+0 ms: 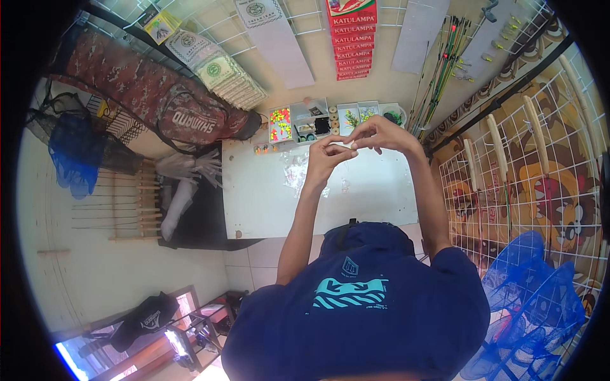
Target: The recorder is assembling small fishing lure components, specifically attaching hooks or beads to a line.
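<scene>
Above the far part of a white table [273, 209], my two hands meet with fingertips almost touching. My left hand [325, 160] is closed in a pinch, thumb against fingers. From the right, my right hand [380, 134] reaches over, its thumb and forefinger pinched together too. Something small and pale shows between the fingertips, too tiny to name. Several small clear plastic bags [295, 174] lie on the tabletop left of my left hand. Just beyond the hands stand trays, one a box of red and yellow beads [280, 124].
Along the table's back edge are a divided tray [309, 124], small spools [333, 119] and white boxes with green pieces [367, 112]. A camouflage rod bag [143, 89] hangs at left. Thin rods [445, 70] lean at back right. Blue nets [534, 298] hang beside a wire grid.
</scene>
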The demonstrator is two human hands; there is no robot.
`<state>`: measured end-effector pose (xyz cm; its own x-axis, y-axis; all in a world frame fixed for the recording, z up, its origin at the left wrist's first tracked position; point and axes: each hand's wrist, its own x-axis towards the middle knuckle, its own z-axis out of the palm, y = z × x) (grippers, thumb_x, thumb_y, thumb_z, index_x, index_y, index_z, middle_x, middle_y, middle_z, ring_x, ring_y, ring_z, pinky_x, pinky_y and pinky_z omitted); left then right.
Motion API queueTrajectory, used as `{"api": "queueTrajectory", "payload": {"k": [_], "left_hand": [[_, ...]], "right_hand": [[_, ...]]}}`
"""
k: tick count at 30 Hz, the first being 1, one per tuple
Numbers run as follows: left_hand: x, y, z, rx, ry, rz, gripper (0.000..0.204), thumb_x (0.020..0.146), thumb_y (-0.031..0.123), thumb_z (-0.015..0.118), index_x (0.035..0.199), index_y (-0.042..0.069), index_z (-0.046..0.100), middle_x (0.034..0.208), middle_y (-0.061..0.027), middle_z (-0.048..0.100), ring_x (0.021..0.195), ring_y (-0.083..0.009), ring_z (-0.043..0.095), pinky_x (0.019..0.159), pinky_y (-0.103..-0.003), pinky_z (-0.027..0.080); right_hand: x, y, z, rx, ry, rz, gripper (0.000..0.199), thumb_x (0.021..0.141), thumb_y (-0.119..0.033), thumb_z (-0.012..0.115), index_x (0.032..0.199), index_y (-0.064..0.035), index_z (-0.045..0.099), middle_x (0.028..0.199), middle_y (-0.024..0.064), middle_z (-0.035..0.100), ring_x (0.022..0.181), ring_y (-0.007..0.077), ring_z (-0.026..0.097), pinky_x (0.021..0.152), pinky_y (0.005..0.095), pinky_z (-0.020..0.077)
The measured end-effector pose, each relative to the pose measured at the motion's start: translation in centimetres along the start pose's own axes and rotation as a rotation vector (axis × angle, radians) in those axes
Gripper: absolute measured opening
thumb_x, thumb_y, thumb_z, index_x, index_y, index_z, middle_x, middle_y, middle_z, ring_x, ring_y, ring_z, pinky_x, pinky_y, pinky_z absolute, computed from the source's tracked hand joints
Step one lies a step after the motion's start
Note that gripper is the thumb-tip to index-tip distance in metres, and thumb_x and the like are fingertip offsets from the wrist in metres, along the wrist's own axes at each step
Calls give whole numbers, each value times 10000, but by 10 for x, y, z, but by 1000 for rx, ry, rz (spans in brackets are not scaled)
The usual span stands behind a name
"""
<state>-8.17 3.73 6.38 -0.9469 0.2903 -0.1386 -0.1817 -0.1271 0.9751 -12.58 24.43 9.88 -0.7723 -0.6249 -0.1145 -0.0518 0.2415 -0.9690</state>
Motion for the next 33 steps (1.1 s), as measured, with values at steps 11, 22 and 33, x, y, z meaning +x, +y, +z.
{"api": "queueTrajectory", "payload": {"k": [11, 22, 33], "left_hand": [[2, -44, 9, -644, 162, 39, 303, 850, -3, 694, 1145, -13, 625, 917, -36, 652, 835, -67, 575, 665, -203, 409], [-6, -46, 26, -960, 142, -19, 204, 887, 65, 676, 1075, 112, 612, 960, -10, 639, 914, -146, 609, 859, -289, 493], [-9, -49, 19, -865, 331, -20, 255, 866, 98, 715, 1097, 123, 610, 958, 50, 631, 768, -39, 507, 678, -214, 387]], "right_hand": [[-23, 41, 79, 189, 579, -170, 300, 762, -82, 780, 1017, -33, 631, 946, 63, 699, 748, 79, 613, 527, 202, 467], [-16, 25, 111, 129, 852, -110, 162, 782, -83, 740, 912, -20, 666, 776, 75, 717, 706, 85, 659, 575, 212, 487], [-33, 19, 101, -79, 854, -161, 144, 823, -108, 710, 957, -87, 757, 805, 49, 713, 633, 91, 573, 530, 238, 435]]}}
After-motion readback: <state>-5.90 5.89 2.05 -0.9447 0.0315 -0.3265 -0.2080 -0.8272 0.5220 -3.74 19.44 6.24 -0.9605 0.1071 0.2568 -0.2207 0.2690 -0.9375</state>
